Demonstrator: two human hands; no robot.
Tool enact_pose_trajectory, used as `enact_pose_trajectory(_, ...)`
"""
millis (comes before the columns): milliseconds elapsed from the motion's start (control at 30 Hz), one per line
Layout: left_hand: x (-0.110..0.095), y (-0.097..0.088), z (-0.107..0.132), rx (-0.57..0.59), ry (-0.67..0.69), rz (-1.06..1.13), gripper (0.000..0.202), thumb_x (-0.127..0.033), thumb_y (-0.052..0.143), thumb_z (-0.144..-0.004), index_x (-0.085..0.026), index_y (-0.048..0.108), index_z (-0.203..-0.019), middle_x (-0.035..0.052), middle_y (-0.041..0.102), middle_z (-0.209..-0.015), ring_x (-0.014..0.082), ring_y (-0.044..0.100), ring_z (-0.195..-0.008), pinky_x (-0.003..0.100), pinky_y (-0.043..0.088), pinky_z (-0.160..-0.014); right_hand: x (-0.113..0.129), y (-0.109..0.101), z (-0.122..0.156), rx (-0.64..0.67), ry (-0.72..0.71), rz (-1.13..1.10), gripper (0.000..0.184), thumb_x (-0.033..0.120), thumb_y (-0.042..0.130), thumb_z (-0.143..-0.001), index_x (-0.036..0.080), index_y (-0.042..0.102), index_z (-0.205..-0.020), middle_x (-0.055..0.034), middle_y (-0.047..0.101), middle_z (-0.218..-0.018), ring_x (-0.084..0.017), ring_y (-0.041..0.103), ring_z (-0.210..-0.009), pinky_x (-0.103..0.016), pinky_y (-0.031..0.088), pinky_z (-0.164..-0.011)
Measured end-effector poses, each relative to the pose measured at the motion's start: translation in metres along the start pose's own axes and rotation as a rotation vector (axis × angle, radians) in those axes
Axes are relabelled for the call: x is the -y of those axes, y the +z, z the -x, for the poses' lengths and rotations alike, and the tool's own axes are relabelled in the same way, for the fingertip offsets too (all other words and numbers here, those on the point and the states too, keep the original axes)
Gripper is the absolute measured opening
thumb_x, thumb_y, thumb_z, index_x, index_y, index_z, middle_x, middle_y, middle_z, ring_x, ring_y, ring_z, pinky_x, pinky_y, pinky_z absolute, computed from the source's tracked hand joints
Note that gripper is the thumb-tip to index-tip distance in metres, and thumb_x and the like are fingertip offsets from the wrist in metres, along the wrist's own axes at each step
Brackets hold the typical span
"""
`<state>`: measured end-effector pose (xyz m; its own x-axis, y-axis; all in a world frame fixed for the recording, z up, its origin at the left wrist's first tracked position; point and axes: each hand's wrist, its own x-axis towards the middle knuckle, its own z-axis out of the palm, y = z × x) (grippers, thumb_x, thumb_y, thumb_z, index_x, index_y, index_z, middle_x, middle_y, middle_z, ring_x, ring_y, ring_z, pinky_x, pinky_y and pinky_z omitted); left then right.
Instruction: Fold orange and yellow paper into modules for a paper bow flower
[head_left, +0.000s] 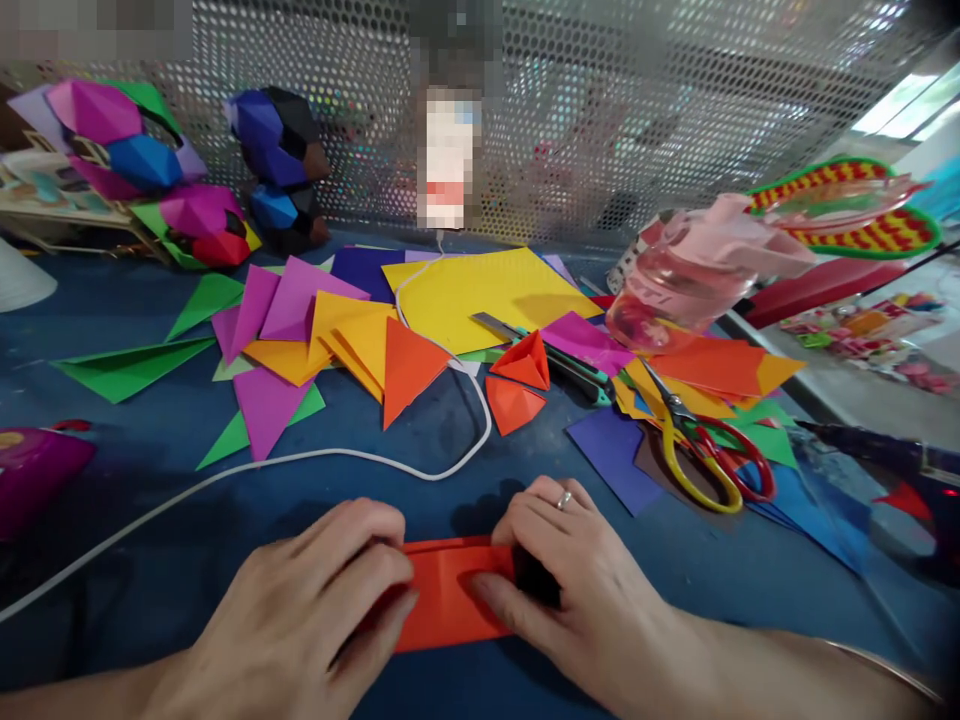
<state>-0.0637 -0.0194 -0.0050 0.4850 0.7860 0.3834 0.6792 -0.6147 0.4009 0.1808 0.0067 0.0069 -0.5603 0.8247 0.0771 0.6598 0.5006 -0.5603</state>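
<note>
A folded strip of orange-red paper lies flat at the near middle of the blue table, with creases across it. My left hand grips its left end, thumb in front and curled fingers behind. At the right end my right hand, with a ring on one finger, pinches the paper between thumb and fingers. Both palms hide the strip's ends. Beyond the hands sit two small folded orange paper pieces and an orange paper triangle.
A white cable curves across the table. Coloured paper pieces and a yellow sheet lie behind it. At right are a utility knife, scissors, a pink bottle and a glue gun. Faceted paper models stand back left.
</note>
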Motion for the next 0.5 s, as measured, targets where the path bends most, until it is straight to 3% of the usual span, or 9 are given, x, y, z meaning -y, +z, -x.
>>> enact_pose_trajectory(133, 0.002, 0.006, 0.007, -0.122, 0.321, -0.171, 0.031, -0.012, 0.040, -0.099, -0.021, 0.069, -0.104, -0.0016, 0.072, -0.112, 0.0167, 0.066, -0.105, 0.032, 0.048, -0.099, -0.002, 0.003, -0.002, -0.014, -0.032, 0.025, 0.018, 0.029, 0.064, -0.091, 0.019, 0.054, -0.079, 0.0010, 0.059, -0.077, -0.018, 0.046, -0.077, -0.034, 0.025, -0.074)
enact_pose_trajectory(200, 0.001, 0.008, 0.009, -0.147, 0.475, -0.198, 0.028, -0.010, 0.045, -0.098, -0.020, 0.070, -0.104, -0.0038, 0.074, -0.112, 0.0143, 0.065, -0.109, 0.031, 0.043, -0.109, -0.003, 0.005, -0.003, -0.038, -0.045, 0.025, 0.016, 0.027, 0.064, -0.090, 0.019, 0.054, -0.079, 0.0010, 0.059, -0.077, -0.018, 0.046, -0.077, -0.035, 0.025, -0.075)
enact_pose_trajectory(500, 0.000, 0.013, 0.009, -0.186, 0.490, -0.232, 0.040, -0.004, 0.036, -0.096, -0.020, 0.072, -0.099, -0.0041, 0.076, -0.108, 0.0120, 0.069, -0.103, 0.025, 0.049, -0.101, -0.005, 0.006, -0.002, -0.089, -0.063, -0.041, 0.009, 0.022, 0.066, -0.090, 0.021, 0.058, -0.091, 0.0037, 0.057, -0.071, -0.016, 0.048, -0.073, -0.033, 0.026, -0.074)
